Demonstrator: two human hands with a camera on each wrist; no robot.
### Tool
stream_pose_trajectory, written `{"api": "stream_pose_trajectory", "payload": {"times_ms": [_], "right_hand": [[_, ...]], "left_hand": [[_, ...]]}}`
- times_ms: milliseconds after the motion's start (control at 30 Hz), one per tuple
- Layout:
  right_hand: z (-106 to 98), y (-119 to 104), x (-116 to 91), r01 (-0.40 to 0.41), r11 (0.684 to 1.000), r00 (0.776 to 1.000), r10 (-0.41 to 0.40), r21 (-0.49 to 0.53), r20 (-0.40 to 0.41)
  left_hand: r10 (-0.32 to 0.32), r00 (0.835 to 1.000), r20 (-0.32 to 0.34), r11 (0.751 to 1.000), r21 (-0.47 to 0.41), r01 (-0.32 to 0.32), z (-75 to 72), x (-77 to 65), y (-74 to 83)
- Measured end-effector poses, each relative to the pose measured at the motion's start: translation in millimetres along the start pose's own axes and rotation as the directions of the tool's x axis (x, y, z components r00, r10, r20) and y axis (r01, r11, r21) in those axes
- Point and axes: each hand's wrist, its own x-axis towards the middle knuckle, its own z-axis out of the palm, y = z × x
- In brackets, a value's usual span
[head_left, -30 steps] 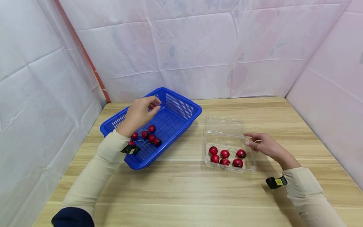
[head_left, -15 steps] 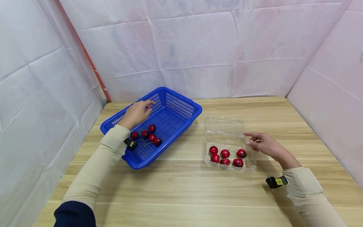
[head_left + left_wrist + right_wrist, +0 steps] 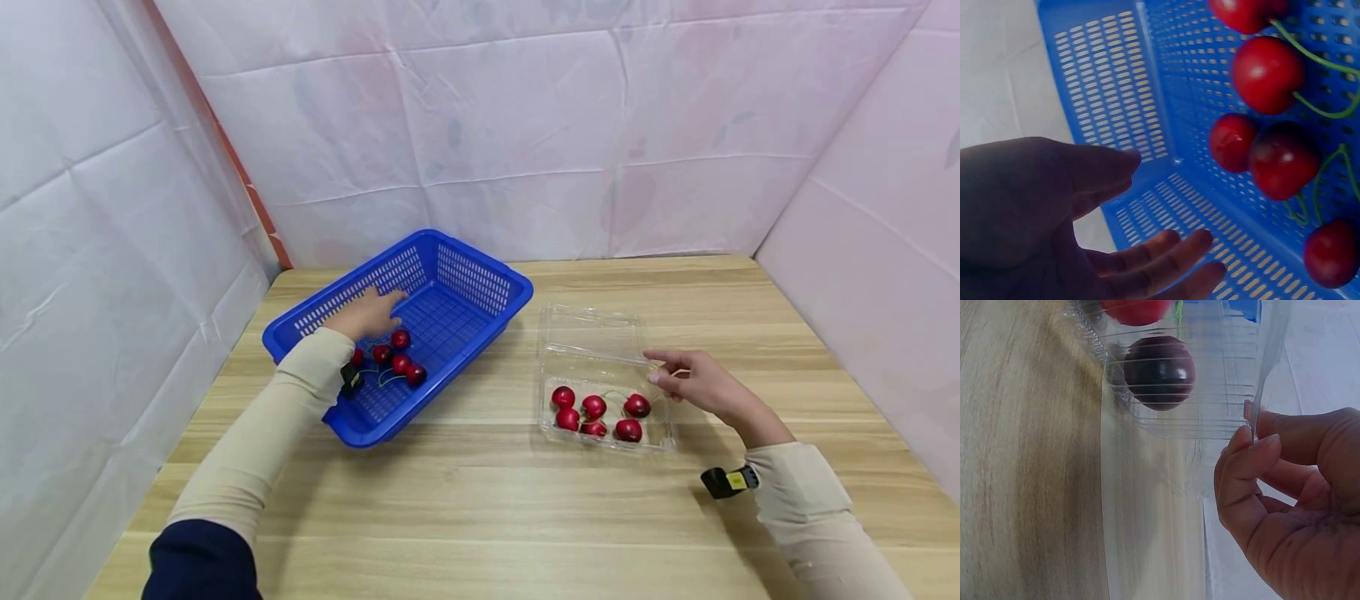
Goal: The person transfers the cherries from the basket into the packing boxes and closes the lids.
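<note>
My left hand (image 3: 366,314) is over the blue plastic basket (image 3: 480,333), fingers apart with nothing between them. Below and beside it, several dark red cherries (image 3: 1267,75) with green stems lie on the basket floor, toward the near end. In the right wrist view, the thumb and fingers of my right hand (image 3: 1285,481) pinch the edge of a clear plastic clamshell box (image 3: 1222,394). Its lid (image 3: 592,329) is folded back, away from me. Several cherries (image 3: 594,407) lie inside the box's near half.
A light wooden table (image 3: 480,517) carries the basket on the left and the box on the right. White patterned sheets (image 3: 525,125) hang along the back and both sides. Black straps with small cameras (image 3: 727,482) are worn on the wrists.
My left hand has moved down into the basket, closer to the cherries, and its fingers have spread. My right hand and the clear box stay where they were.
</note>
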Motion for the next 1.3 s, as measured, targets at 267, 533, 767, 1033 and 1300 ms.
{"api": "stream_pose_trajectory", "payload": {"times_ms": [267,533,767,1033,1300], "right_hand": [[-0.5,-1.4,0.2,0.015,1.000,1.000,-0.015,-0.016,-0.004],[0.7,0.2,-0.2,0.014,1.000,1.000,-0.014,-0.024,0.001],[0.9,0.1,-0.2,0.000,1.000,1.000,0.000,-0.013,0.004],[1.3,-0.8,-0.5,-0.009,1.000,1.000,0.009,0.008,0.005],[0.6,-1.0,-1.2,-0.007,1.000,1.000,0.007,0.001,0.001]], "left_hand": [[-0.018,0.994,0.110,0.997,-0.070,0.026,3.3,0.7,-3.0],[-0.071,0.974,0.216,0.982,-0.157,0.107,8.2,5.7,-4.3],[-0.070,0.965,0.252,0.974,-0.191,0.121,17.3,13.4,-9.7],[-0.097,0.977,0.191,0.971,-0.198,0.135,22.5,20.6,-10.8],[-0.093,0.983,0.159,0.978,-0.171,0.120,22.2,24.0,-10.3]]}}
